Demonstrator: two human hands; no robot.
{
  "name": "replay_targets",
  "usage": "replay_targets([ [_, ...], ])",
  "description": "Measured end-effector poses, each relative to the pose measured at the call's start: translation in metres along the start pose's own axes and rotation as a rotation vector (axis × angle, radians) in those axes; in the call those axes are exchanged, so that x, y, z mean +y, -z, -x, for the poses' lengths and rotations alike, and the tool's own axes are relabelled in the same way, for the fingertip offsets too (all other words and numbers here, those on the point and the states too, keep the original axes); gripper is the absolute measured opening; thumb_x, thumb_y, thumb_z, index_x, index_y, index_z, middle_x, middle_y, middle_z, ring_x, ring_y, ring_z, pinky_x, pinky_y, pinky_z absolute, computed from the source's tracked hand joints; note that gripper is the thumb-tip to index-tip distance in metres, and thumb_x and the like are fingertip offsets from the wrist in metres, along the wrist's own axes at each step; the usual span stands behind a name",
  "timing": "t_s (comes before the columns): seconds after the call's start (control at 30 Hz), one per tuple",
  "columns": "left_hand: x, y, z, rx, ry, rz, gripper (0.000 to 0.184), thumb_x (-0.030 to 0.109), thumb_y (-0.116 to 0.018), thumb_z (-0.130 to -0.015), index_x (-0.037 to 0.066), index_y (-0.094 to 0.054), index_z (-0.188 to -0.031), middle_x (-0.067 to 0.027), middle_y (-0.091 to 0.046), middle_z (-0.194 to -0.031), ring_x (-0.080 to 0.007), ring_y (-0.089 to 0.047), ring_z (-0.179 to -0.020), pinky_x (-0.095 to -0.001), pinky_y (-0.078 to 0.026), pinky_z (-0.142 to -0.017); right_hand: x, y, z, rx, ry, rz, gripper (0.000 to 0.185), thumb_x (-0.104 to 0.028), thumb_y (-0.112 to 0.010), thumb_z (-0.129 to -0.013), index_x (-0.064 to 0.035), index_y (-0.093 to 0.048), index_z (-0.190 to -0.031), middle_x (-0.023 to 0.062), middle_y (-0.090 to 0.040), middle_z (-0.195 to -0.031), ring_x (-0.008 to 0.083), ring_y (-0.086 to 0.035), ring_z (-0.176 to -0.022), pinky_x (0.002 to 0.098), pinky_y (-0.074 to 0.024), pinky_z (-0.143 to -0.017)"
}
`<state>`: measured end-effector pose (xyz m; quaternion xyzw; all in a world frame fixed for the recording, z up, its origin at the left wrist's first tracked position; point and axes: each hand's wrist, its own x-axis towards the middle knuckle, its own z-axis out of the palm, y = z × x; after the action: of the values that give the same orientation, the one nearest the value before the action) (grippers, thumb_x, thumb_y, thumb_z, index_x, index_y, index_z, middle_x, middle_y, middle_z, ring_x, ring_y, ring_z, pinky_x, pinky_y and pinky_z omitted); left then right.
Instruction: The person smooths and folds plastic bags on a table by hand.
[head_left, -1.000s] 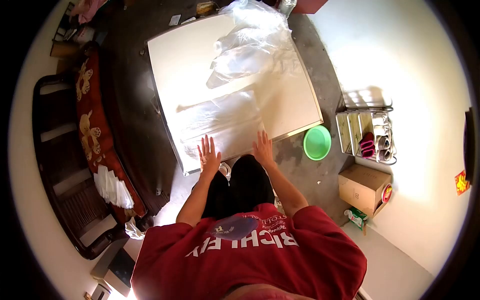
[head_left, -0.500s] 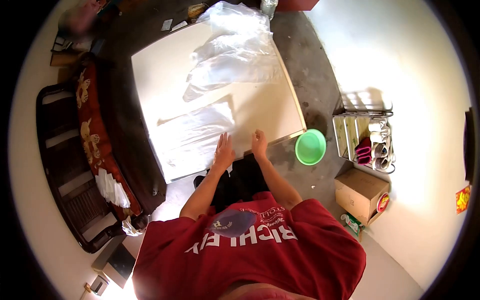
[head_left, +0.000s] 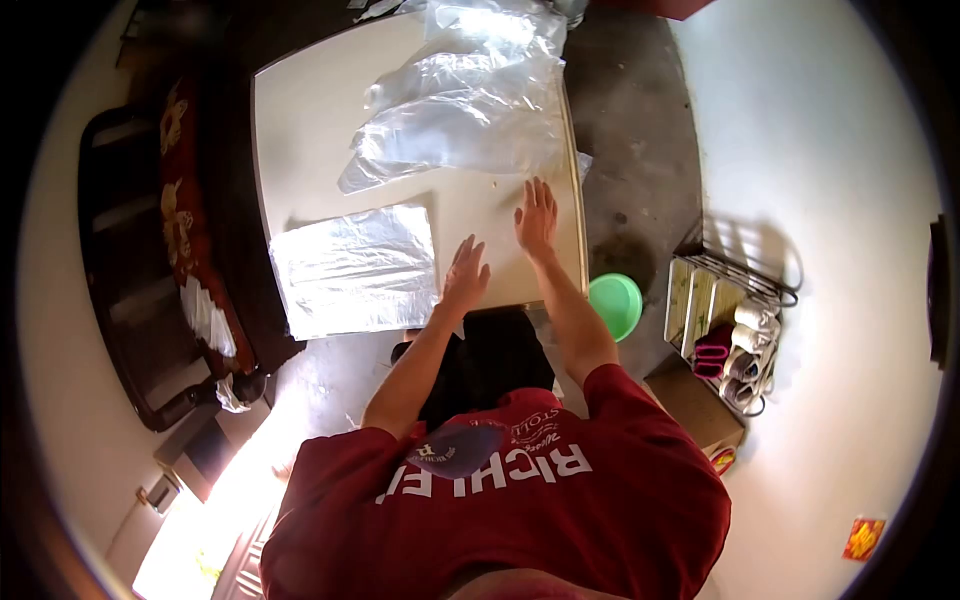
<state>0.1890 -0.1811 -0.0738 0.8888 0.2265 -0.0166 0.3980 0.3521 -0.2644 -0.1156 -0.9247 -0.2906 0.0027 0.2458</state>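
Note:
My left hand (head_left: 466, 277) is open near the front of the white tabletop (head_left: 320, 110), just right of a flat stack of clear plastic bags (head_left: 352, 270). Farther forward, my right hand (head_left: 537, 215) stretches out with its fingers extended, close to the right edge of the table. Its fingertips are just short of a loose, crumpled pile of clear plastic bags (head_left: 450, 120) that spreads over the far right part of the table. Neither hand holds anything.
A green basin (head_left: 614, 307) is on the floor by the table's right front corner. Farther right stand a shoe rack (head_left: 690, 300) with shoes and a cardboard box (head_left: 700, 405). A dark wooden bench (head_left: 125, 280) with a red patterned cover lines the left side.
My right hand has reached forward toward the crumpled bags, and its fingers have straightened. My left hand has shifted slightly right, off the edge of the flat stack. The camera view has also turned.

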Motion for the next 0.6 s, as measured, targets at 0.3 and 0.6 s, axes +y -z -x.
replay_targets([
  [0.3, 0.001, -0.011, 0.014, 0.040, 0.043, 0.053, 0.033, 0.011, -0.055, -0.081, 0.003, -0.050, -0.113, -0.0191, -0.045, -0.124, -0.0378, -0.048, -0.108, -0.0430, -0.042, -0.089, 0.036, -0.029, -0.028, -0.091, 0.169, 0.169, 0.017, -0.006, -0.055, -0.075, -0.0045, -0.054, -0.092, 0.0112, -0.053, -0.090, 0.0284, -0.048, -0.093, 0.0394, -0.0390, -0.082],
  [0.6, -0.017, -0.014, -0.012, 0.004, 0.404, 0.524, 0.033, 0.020, -0.055, -0.086, 0.001, -0.052, -0.113, -0.0124, -0.055, -0.114, -0.0263, -0.056, -0.102, -0.0359, -0.046, -0.085, 0.008, 0.006, -0.017, -0.034, 0.152, -0.304, 0.012, 0.002, -0.055, -0.072, -0.0026, -0.050, -0.082, 0.0144, -0.052, -0.088, 0.0335, -0.048, -0.088, 0.0415, -0.0393, -0.076],
])
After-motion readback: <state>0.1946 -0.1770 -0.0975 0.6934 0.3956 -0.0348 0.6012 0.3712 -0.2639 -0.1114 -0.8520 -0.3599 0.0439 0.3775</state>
